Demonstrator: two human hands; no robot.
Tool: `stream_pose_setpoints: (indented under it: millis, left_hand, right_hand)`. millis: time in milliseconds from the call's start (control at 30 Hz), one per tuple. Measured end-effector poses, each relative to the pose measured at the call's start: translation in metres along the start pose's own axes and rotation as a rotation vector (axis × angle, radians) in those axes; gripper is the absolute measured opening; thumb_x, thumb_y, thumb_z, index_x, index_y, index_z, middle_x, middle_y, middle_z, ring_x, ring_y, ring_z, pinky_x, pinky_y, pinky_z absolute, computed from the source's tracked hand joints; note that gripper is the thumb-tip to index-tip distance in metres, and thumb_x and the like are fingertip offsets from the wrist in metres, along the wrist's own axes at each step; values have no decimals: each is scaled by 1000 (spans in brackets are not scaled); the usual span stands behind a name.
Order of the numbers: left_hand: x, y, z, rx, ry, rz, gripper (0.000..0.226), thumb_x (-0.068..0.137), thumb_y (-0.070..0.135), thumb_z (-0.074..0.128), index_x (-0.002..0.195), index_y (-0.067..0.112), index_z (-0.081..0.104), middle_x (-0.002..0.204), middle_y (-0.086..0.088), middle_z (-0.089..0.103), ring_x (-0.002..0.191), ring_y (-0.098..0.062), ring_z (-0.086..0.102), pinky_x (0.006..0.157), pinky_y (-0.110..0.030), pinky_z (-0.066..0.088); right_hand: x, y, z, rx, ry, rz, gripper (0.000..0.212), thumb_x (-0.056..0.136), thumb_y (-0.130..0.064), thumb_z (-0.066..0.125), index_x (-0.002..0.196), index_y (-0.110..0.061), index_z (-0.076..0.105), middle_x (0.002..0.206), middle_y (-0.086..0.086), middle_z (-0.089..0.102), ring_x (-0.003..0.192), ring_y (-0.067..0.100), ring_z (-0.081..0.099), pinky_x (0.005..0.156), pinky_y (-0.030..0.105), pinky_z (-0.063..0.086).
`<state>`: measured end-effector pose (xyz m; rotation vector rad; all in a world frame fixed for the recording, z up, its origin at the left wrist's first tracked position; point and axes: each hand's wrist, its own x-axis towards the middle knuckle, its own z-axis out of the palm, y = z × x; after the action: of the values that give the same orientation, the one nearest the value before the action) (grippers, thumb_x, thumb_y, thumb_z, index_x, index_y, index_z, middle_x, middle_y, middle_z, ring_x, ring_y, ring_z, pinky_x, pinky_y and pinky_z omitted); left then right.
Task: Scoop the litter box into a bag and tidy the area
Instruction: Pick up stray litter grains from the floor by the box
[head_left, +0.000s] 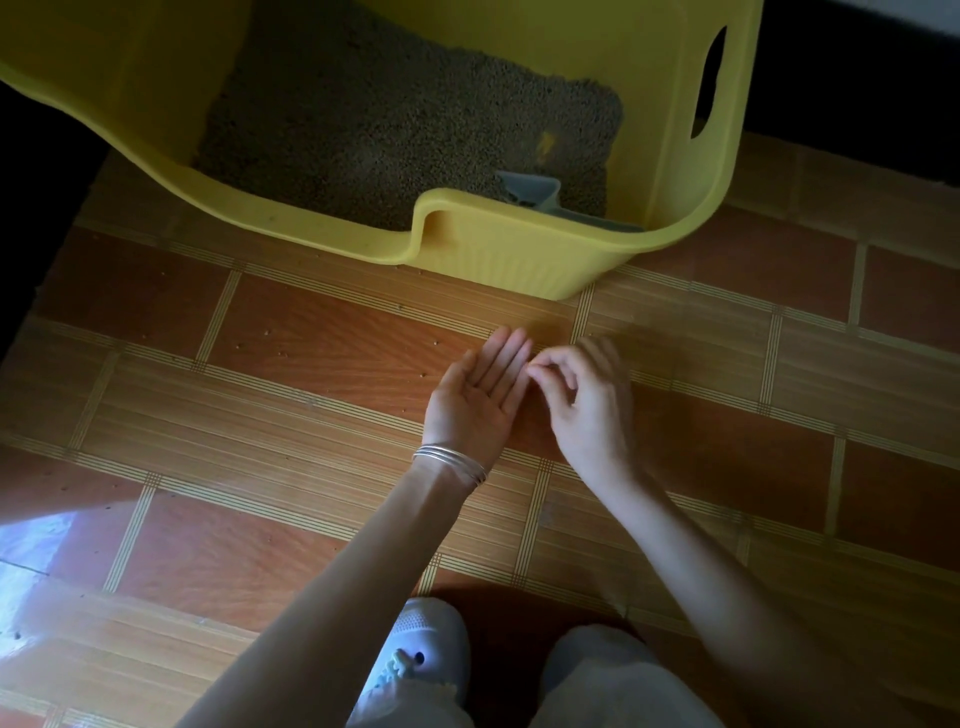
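A tall-walled yellow plastic litter box is sitting on the brown and orange tiled floor, filling the upper half of the frame, with its low entry lip facing the lower edge. Grey-brown litter granules are lying inside it, heaped toward the left and centre. A pale blue-grey plastic scoop is resting in the box's lower right corner, partly hidden behind the front wall.

Just below the box, at the centre of the frame, the person's hands are meeting over the floor. The left hand is lying palm up with its fingers straight and together, like a small tray. The right hand is hovering beside it with curled fingers, its thumb and forefinger pressing together right at the left hand's fingertips; whether anything is sitting in that pinch is too small to tell.

A few loose litter grains are dotting the tiles to the left of the hands. Thin silver bangles are circling the left wrist. A white perforated clog and pale trousers are showing at the bottom edge.
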<state>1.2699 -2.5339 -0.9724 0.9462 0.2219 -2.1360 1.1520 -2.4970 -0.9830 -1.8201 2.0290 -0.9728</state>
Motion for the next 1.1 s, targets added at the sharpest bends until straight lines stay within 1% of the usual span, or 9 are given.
stream_pose_setpoints:
  millis: [67,167,267,367,600,733,833,967,1100]
  left_hand:
    - [0,-7,4,16,7,-29,43,100,21,29,104,1,66,107,-13,69,101,-21,64,92,-30,48]
    - [1,-6,9,-38,19,-9,47,99,20,29,93,0,72,102,-14,70,95,-22,67,89,-30,50]
    - [2,7,4,-89,33,65,40,100,18,29,105,0,64,105,-15,69,103,-24,64,97,-34,46]
    - [2,15,3,-107,51,99,37,99,17,29,108,0,62,105,-15,69,107,-24,61,98,-33,44]
    - [2,10,3,-45,42,99,38,100,18,29,108,0,61,107,-14,69,104,-23,64,96,-32,45]
    - [2,9,1,-16,21,96,37,100,19,30,110,1,61,108,-13,68,102,-22,65,95,-32,46]
    - [3,7,0,0,20,95,38,100,19,29,110,1,60,107,-13,69,100,-21,66,94,-32,46]
    - [4,4,1,18,17,75,38,100,19,27,110,1,60,106,-12,69,101,-21,65,95,-31,47]
    - [6,-5,6,48,20,9,39,100,20,27,108,2,61,104,-12,69,100,-20,65,91,-29,48]
  right_hand:
    - [3,-9,-2,40,-9,-38,19,86,-29,61,75,-13,67,66,-12,38,67,16,42,62,36,39]
    - [2,-7,-13,144,56,56,19,86,-30,60,85,-16,73,67,-4,51,67,19,49,62,39,44]
    - [-6,10,-21,126,82,131,18,84,-32,62,89,-19,74,70,-3,54,69,18,50,63,37,45]
    - [-10,27,-17,74,12,198,21,79,-39,63,86,-23,74,69,-5,52,72,19,50,66,41,45]
    - [-5,26,-6,-33,4,142,22,71,-44,67,79,-25,74,66,-7,55,73,20,53,62,43,44]
    - [-5,25,-3,-57,18,160,18,73,-43,66,75,-27,73,64,-9,56,72,20,51,61,42,43]
    - [-3,23,-2,-135,-20,123,16,76,-42,65,73,-27,70,62,-13,51,71,18,48,63,35,37]
    - [-2,19,-2,-247,-53,77,15,82,-35,62,75,-21,64,66,-12,45,73,21,49,66,34,33]
    - [5,5,-7,9,-33,51,21,86,-32,59,74,-15,63,66,-10,42,69,18,44,67,37,39]
